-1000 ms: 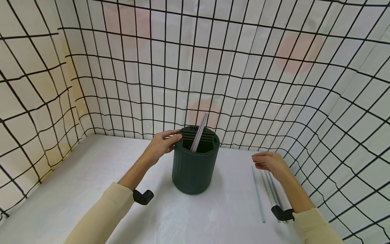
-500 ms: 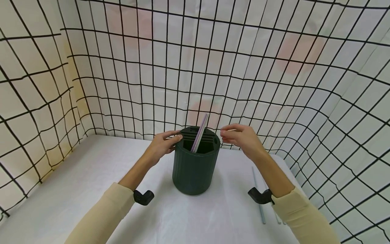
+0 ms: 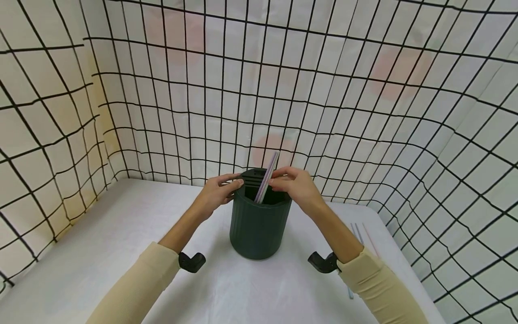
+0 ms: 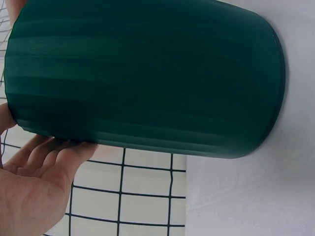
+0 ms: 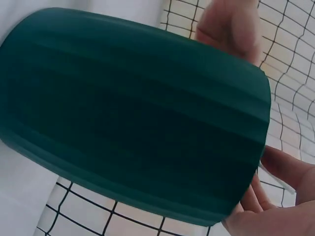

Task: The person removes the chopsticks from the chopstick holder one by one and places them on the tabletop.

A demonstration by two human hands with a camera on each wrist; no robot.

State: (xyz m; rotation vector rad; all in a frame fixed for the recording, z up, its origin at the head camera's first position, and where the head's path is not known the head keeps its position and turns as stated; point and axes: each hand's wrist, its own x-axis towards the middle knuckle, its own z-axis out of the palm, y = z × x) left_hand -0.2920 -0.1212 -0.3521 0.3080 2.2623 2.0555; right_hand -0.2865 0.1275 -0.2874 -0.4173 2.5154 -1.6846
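A dark green, ribbed pen holder (image 3: 259,229) with a slotted top stands upright on the white surface. My left hand (image 3: 214,193) grips its left rim, the thumb over the edge and the other fingers along the outside wall (image 4: 147,73). Several thin, pale purple and whitish straw-like sticks (image 3: 265,180) lean out of its front compartment. At the right rim, my right hand (image 3: 299,184) has its thumb and fingertips beside these sticks, bent over the opening; no firm pinch shows. In the right wrist view, a whitish stick end (image 5: 278,179) shows beyond the rim, close to the right fingers.
More thin sticks lie on the table to the right, a grey one (image 3: 358,234), a pink one (image 3: 371,240) and a light blue one (image 3: 350,292), partly hidden by my right forearm. Black wire grid (image 3: 226,112) walls stand behind and at both sides.
My right hand has moved left from above the sticks on the right side of the table to the pen holder's opening. The left hand keeps its hold on the rim.
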